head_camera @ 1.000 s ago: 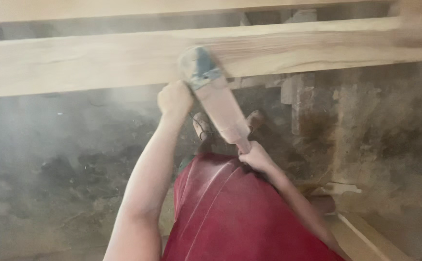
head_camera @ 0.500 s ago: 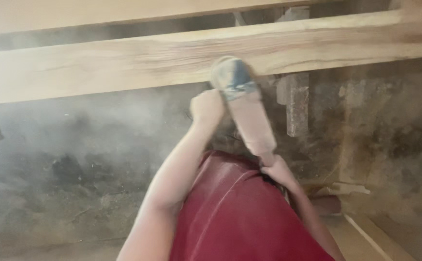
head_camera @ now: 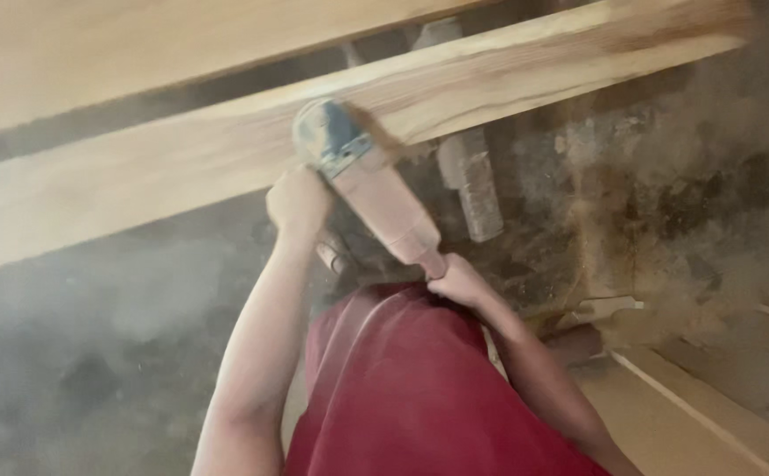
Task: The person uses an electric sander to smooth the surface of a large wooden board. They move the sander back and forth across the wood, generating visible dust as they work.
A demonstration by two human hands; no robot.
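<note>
The grinder (head_camera: 362, 181) rests on the plank (head_camera: 182, 159), hands behind it.

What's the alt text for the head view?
Both hands hold a dusty angle grinder against a long pale wooden beam: left hand near its head, right hand at its rear end. Sawdust haze hangs above the dark floor.

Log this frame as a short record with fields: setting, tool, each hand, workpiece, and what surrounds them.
setting: dusty workshop, haze of sawdust in the air
tool: handheld power sander, dust-coated, its head against the plank
left hand: grips the side of the sander near its head
right hand: holds the rear end of the sander body
workpiece: long pale wooden plank, running across the view, tilted up to the right
second plank: lies behind it, at top left
clothing: red garment
floor: dark, covered in sawdust
sharpness: blurred, fine detail unclear
</note>
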